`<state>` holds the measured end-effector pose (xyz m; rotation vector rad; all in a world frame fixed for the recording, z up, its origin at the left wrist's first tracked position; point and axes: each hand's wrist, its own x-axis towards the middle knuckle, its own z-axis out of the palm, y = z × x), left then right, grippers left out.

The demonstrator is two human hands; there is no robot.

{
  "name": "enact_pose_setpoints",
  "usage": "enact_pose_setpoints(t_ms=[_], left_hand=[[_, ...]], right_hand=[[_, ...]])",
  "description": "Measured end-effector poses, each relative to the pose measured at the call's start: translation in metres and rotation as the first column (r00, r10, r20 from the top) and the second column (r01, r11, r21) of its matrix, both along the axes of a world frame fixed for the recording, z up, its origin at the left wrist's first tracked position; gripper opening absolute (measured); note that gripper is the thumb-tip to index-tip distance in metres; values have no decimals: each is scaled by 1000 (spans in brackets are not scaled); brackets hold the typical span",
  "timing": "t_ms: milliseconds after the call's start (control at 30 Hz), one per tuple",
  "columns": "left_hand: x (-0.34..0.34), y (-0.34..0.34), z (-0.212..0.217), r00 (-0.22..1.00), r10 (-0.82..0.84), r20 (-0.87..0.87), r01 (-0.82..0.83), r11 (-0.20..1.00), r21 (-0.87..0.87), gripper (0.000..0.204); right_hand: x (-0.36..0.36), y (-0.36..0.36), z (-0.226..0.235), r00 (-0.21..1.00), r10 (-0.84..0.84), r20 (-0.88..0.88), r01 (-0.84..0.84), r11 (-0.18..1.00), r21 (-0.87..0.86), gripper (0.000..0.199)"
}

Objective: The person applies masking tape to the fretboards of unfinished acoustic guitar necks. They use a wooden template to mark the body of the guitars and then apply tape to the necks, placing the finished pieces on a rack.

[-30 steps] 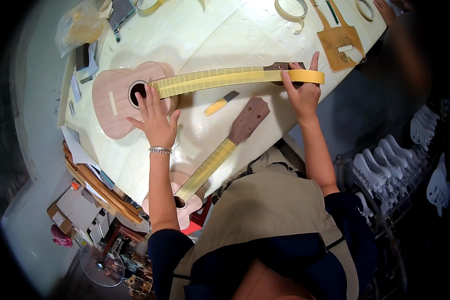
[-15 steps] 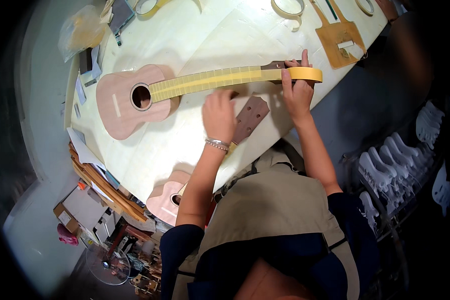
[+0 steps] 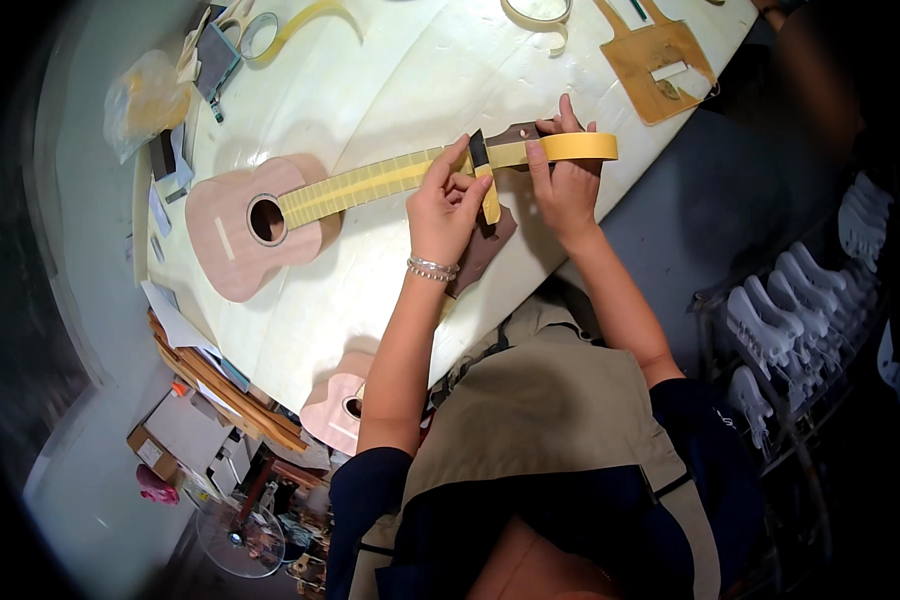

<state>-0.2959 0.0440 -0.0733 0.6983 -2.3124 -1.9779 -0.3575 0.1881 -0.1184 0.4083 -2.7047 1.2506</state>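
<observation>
A bare-wood ukulele (image 3: pixel 238 262) lies across the table, its fretboard (image 3: pixel 365 187) covered in yellow masking tape. At the headstock end my right hand (image 3: pixel 570 195) grips a roll of yellow masking tape (image 3: pixel 595 147), seen edge-on, whose strip runs onto the neck. Its fingers spread around the roll. My left hand (image 3: pixel 440 222) pinches a flat blade-like tool (image 3: pixel 490 200), black at one end and yellow at the other, standing crosswise over the tape at the neck's top. Below it, a second ukulele's headstock (image 3: pixel 485 250) is partly hidden by that hand.
The second ukulele's body (image 3: pixel 332 415) sits at the table's near edge, behind my left forearm. Tape rolls (image 3: pixel 260 38) and a tan leather-like pouch (image 3: pixel 660 75) lie at the far side. A rack of pale ukulele-neck-like shapes (image 3: pixel 770 325) stands right; a fan (image 3: pixel 238 540) is lower left.
My left hand has moved up and right to the neck, bringing the flat tool across the tape. My right hand still holds the roll. The whole view has shifted slightly.
</observation>
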Motion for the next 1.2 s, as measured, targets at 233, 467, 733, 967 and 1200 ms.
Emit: enact_pose_setpoints(t_ms=[233, 467, 733, 967, 1200], left_hand=[[-6, 1, -3, 996, 26, 81, -26, 1000, -9, 48], [-1, -4, -5, 994, 11, 110, -8, 1000, -30, 50], [50, -89, 1, 878, -451, -158, 31, 384, -923, 25], [-20, -116, 17, 848, -395, 354, 530, 636, -560, 47], [-35, -143, 73, 751, -458, 476, 639, 687, -345, 44]], right_hand=[[1, 0, 7, 999, -23, 37, 24, 999, -34, 53], [22, -36, 60, 729, 554, -401, -653, 739, -166, 26], [-102, -75, 18, 762, 537, -361, -453, 841, 295, 33], [114, -18, 50, 178, 761, 625, -715, 536, -449, 20], [185, -85, -6, -145, 883, 447, 562, 445, -697, 26]])
